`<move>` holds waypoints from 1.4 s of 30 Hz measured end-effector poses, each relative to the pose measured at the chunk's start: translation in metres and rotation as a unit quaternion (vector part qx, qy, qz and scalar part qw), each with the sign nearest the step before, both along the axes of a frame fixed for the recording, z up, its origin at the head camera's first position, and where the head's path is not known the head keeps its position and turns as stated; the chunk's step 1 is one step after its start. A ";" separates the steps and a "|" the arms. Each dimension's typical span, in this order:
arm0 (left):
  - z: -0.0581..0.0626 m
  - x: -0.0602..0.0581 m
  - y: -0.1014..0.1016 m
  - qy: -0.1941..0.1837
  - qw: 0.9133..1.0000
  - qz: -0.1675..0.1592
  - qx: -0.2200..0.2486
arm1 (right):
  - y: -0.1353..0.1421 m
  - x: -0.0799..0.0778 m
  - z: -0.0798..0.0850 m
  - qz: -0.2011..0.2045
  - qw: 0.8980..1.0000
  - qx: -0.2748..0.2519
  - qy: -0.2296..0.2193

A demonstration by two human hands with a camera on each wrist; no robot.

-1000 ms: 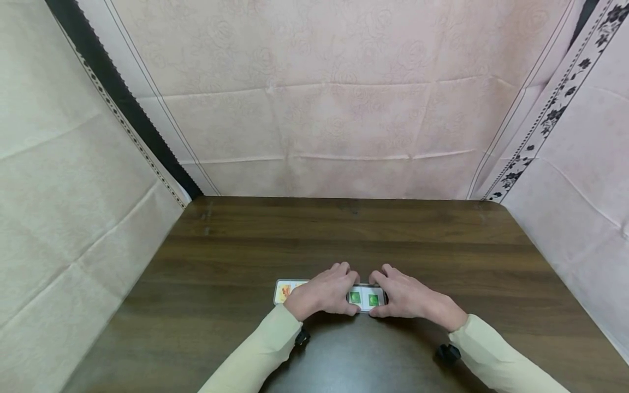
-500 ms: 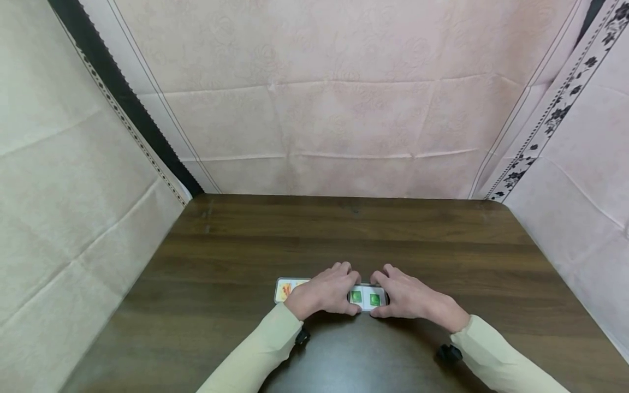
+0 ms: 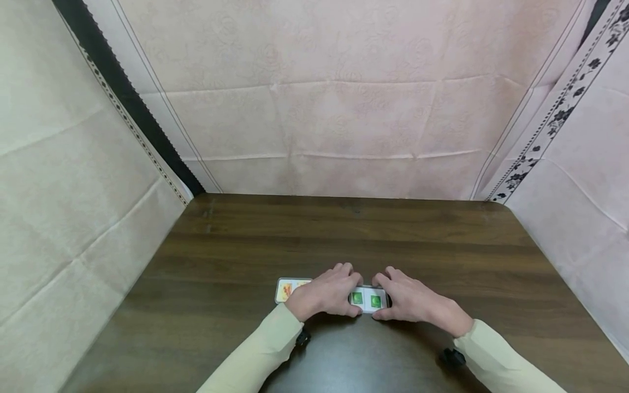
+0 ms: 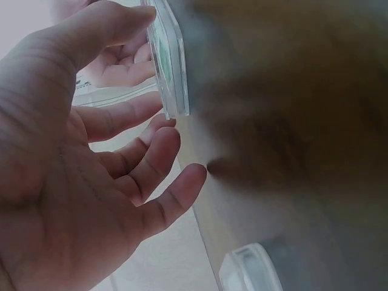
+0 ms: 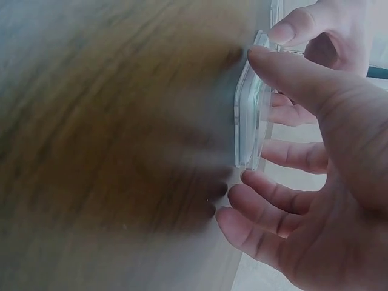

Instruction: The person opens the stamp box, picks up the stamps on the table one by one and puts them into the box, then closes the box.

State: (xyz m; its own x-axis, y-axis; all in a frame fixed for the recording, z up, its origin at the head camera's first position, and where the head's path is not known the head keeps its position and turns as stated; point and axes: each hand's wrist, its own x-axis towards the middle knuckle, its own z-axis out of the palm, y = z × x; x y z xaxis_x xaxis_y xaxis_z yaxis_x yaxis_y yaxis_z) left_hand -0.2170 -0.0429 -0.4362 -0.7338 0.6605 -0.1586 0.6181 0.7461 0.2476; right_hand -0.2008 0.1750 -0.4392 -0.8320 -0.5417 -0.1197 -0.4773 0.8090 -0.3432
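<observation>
A flat clear plastic case (image 3: 366, 299) with green square pictures lies between my two hands, low in the middle of the head view. My left hand (image 3: 326, 292) pinches its left end, thumb at the near edge and index finger at the far edge. At the right end my right hand (image 3: 410, 296) grips it the same way. From the side, in the right wrist view, the case (image 5: 247, 115) shows two layers standing slightly apart at the bottom. A second clear case (image 3: 285, 290) with orange pictures lies left of my left hand, which partly covers it.
All this is on a brown wood-grain table (image 3: 344, 234). Pale patterned cloth (image 3: 314, 120) hangs behind it and along both sides. A dark strap piece (image 3: 452, 357) sits under the right wrist, another (image 3: 303, 337) under the left.
Both hands keep their hold on the case with green pictures. The right hand and the case's right end have shifted very slightly to the near right. The head view has moved a little.
</observation>
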 end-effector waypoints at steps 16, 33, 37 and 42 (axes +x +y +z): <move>0.001 0.001 0.000 0.010 1.000 -0.002 -0.006 | -0.001 0.000 -0.002 0.000 1.000 0.008 0.012; 0.012 -0.002 -0.014 0.022 1.000 0.007 0.014 | 0.008 -0.003 0.011 -0.001 1.000 0.006 0.009; 0.018 -0.009 -0.021 0.032 0.999 0.010 0.014 | 0.017 -0.008 0.016 -0.004 1.000 0.003 0.024; 0.030 -0.018 -0.031 0.039 0.999 0.019 0.018 | 0.029 -0.014 0.024 -0.016 0.999 -0.005 0.045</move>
State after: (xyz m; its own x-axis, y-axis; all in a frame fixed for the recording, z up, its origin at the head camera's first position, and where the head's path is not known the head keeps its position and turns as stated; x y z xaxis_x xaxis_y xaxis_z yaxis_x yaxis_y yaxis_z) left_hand -0.2346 -0.0742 -0.4059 -0.7674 0.6366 -0.0762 0.6084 0.7605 0.2268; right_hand -0.2151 0.2038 -0.4152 -0.8563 -0.5151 -0.0377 -0.4802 0.8210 -0.3089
